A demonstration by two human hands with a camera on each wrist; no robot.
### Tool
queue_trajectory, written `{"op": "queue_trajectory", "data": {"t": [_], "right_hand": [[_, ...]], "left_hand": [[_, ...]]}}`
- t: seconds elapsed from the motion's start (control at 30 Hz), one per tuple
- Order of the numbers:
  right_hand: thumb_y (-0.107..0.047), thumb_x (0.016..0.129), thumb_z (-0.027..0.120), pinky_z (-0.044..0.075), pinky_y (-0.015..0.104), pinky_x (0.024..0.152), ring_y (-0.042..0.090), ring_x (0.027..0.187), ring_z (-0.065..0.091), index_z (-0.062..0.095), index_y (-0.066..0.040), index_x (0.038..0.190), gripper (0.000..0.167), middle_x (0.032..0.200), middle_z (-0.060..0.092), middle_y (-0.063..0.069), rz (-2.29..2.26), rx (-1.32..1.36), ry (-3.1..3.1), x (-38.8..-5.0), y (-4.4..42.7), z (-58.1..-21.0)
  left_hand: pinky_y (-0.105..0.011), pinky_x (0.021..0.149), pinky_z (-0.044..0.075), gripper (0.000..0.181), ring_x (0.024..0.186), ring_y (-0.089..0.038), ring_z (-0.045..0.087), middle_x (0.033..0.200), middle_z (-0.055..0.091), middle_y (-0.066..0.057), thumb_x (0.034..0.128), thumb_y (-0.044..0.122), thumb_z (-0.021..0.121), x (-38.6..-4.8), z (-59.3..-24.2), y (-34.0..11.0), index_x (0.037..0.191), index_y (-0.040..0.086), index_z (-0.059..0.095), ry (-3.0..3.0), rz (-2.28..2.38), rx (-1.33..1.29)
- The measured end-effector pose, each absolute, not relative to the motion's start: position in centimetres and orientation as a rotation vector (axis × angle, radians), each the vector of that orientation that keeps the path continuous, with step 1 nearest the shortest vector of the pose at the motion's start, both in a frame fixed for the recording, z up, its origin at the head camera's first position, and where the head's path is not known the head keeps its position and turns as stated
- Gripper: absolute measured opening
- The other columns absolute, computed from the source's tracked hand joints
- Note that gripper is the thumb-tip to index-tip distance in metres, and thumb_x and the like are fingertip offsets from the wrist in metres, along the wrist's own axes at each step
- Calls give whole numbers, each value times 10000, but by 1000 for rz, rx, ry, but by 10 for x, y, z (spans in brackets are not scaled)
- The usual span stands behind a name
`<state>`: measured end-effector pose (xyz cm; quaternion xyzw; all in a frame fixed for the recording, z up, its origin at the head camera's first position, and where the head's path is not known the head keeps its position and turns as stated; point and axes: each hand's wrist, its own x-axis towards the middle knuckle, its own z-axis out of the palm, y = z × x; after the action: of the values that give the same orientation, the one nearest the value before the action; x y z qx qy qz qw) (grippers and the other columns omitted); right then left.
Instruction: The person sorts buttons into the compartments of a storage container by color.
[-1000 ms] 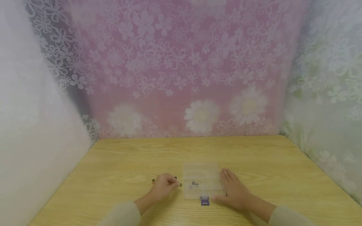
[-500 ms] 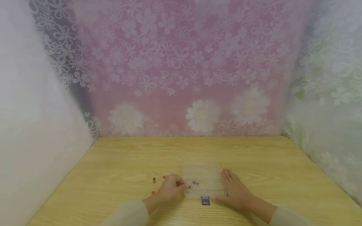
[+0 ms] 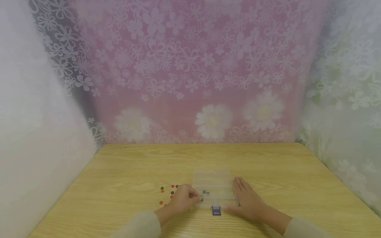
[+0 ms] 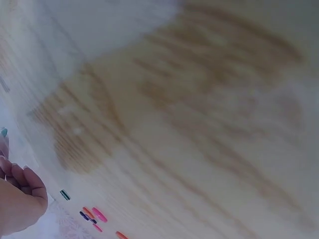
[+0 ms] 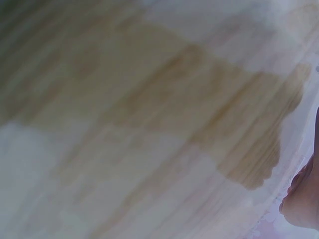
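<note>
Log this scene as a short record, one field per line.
Left hand: the left hand pinches a dark green disc at the clear box's left side
Right hand: the right hand rests against the right side of the clear box, fingers straight
In box: dark discs
Box front: purple clasp
Left of box: loose discs, including green, orange and pink
Surface: wood-grain table
Backdrop: floral curtain

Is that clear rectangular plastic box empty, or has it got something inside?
Not empty: two small dark discs show inside the box, through its clear plastic. The left hand holds a third disc.
</note>
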<state>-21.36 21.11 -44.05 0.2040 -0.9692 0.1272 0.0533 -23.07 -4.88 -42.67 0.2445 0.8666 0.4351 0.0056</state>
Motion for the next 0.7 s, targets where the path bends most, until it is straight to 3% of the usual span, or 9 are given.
{"op": "queue_trajectory", "data": {"t": [0.7], "right_hand": [[-668, 813, 503, 244, 551, 1087, 467, 1357, 224, 273, 135, 1381, 1011, 1447, 256, 337, 392, 626, -2935, -212, 210, -439]], "left_hand": [[-159, 560, 374, 52, 633, -22, 423, 715, 604, -19, 771, 58, 704, -227, -423, -47, 760, 12, 726, 2721, 1342, 697]]}}
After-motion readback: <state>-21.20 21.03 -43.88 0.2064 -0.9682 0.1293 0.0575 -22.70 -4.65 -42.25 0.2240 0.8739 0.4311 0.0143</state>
